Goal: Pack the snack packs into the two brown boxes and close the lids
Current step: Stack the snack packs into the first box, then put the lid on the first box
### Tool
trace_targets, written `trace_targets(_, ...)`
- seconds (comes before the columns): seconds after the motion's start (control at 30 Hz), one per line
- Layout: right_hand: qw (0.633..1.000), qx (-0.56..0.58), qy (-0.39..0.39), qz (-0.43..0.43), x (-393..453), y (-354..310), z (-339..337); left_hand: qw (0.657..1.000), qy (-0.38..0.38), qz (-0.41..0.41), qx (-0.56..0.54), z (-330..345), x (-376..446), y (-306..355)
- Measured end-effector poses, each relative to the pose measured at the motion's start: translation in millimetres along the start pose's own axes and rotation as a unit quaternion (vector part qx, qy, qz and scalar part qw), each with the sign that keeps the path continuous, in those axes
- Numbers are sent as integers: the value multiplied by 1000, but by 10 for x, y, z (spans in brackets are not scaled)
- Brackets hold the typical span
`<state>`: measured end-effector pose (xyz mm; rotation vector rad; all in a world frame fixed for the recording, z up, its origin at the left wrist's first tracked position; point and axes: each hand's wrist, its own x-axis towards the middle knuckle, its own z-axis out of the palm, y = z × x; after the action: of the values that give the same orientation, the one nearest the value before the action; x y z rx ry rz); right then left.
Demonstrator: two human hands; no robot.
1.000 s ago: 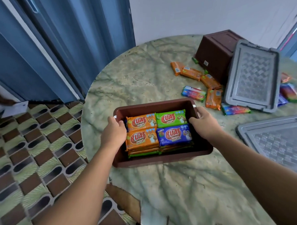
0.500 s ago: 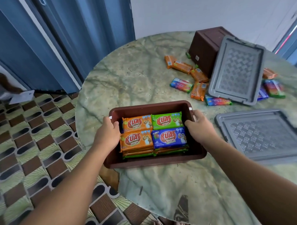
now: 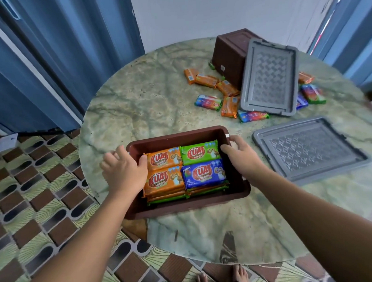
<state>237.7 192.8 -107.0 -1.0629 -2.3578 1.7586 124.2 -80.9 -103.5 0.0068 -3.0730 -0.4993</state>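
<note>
The open rectangular brown plastic box [image 3: 188,172] sits at the near-left edge of the round green marbled table [image 3: 147,104], its near-left corner overhanging the rim, filled with stacked snack packs [image 3: 183,168] in orange, green and blue wrappers. The left hand [image 3: 123,170] grips the box's left wall, thumb hooked inside against the orange packs; the right hand [image 3: 241,157] holds the right wall, fingers curled over the rim. This box looks full, so its cover probably comes next. The flat grey plastic lid [image 3: 309,150] lies on the table just right of the box, its long axis slanting from the box's far-right corner toward the near right, so the right hand is plainly the nearer one. Beyond the box, well apart, the second brown box [image 3: 230,53] lies tipped on its side with another grey lid [image 3: 268,77] leaning on it. Loose packs [image 3: 228,98] scattered around it are not yet packed.
</note>
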Motion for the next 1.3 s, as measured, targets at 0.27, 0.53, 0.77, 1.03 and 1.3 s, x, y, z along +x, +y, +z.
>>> trace_targets(0.27,994,-53,98,-21,228,321,-941,973,67,197,-104,33,-119,1304)
trace_targets(0.53,971,-169,168,-12,632,799,-2294,943,-93,257,-187,693,-654,2979)
trace_targets(0.77,936,-325,107,78,949,1266,-2952,946,-290,-70,-126,1458,-1100,3541)
trace_targets(1.03,925,-352,106,100,1057,1405,-2959,935,-265,-142,-191,1678,-1099,3637)
trace_targets(1.3,949,-250,145,123,1031,1186,-2990,946,-221,-72,-228,1435,-857,3630)
